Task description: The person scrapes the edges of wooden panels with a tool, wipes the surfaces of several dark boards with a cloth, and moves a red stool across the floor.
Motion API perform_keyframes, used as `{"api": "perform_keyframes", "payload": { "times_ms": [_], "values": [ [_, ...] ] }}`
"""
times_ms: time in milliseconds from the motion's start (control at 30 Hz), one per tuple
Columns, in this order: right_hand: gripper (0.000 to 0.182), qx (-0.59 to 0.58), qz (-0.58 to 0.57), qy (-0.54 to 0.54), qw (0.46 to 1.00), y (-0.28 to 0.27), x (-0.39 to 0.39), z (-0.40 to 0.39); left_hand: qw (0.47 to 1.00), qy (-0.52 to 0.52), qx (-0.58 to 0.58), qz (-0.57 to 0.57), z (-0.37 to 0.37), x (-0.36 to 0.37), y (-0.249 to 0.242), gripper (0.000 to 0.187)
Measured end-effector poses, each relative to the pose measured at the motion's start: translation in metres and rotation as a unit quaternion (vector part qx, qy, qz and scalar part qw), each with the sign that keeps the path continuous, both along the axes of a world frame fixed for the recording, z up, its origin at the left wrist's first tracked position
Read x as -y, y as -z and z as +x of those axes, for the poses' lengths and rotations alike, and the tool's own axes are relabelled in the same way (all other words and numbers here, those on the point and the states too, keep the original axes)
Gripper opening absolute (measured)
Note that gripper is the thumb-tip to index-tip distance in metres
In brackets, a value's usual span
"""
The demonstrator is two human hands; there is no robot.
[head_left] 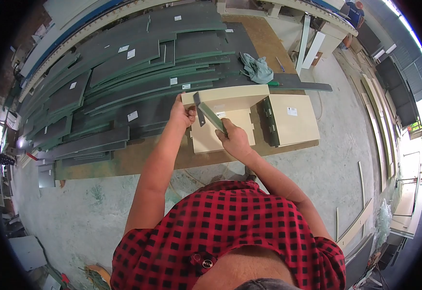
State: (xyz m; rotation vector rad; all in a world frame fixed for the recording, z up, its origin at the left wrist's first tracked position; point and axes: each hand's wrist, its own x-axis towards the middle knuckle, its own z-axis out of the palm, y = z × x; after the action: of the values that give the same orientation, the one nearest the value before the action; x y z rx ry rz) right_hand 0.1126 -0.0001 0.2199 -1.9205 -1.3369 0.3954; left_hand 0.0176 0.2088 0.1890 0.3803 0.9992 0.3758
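Observation:
My left hand (184, 114) is closed round the left end of a cream board (242, 92), which stands on edge across the table. A hammer (211, 112) with a dark flat head and a greenish handle is gripped in my right hand (233, 139). The hammer's head overlaps the board's left end in this view, close beside my left fingers. Below the standing board lies a flat cream panel (208, 140) with a notched right edge, partly covered by my right hand.
Another cream panel (295, 123) with a dark slotted side lies at the right. Many labelled dark green boards (124, 63) are stacked behind and left. A grey-green cloth (257, 68) rests on them. A person (355, 17) is far off at the upper right.

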Motion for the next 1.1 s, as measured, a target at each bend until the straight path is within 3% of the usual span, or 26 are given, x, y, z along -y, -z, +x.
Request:
{"api": "perform_keyframes", "payload": {
  "times_ms": [100,167,200,300,367,533,767,900,967,1100],
  "values": [
    [0.022,0.02,-0.011,-0.011,1.0,0.001,-0.01,-0.006,0.999,-0.012,-0.019,0.037,0.006,0.006,-0.004,0.036],
    [0.021,0.039,-0.007,-0.019,0.999,0.004,-0.015,-0.008,0.991,-0.123,-0.051,0.027,0.017,0.013,-0.012,0.035],
    [0.021,0.039,-0.008,-0.019,0.999,0.005,-0.016,-0.007,0.991,-0.123,-0.051,0.026,0.018,0.015,-0.014,0.035],
    [0.021,0.039,-0.006,-0.019,0.999,0.008,-0.015,-0.003,0.99,-0.123,-0.055,0.043,0.012,0.008,-0.008,0.037],
    [0.027,0.027,0.003,0.005,1.0,0.014,-0.008,0.006,0.999,0.016,0.048,-0.016,-0.002,-0.008,0.007,0.037],
    [0.026,-0.008,-0.025,0.066,0.997,0.012,0.02,0.037,1.0,-0.011,-0.016,-0.004,0.002,0.001,-0.006,0.036],
    [0.027,-0.136,0.054,0.185,0.972,0.033,0.049,0.086,1.0,0.0,-0.015,-0.001,0.003,0.001,-0.011,0.037],
    [0.026,-0.146,0.048,0.18,0.972,0.032,0.049,0.085,0.999,-0.01,-0.032,-0.002,0.005,0.0,-0.01,0.037],
    [0.026,-0.064,0.009,0.149,0.987,0.033,0.039,0.069,1.0,-0.004,-0.016,-0.004,0.004,-0.001,-0.01,0.037],
    [0.026,-0.035,-0.029,0.048,0.998,0.007,0.017,0.024,1.0,0.007,-0.009,-0.002,0.002,-0.003,-0.005,0.037]
  ]
}}
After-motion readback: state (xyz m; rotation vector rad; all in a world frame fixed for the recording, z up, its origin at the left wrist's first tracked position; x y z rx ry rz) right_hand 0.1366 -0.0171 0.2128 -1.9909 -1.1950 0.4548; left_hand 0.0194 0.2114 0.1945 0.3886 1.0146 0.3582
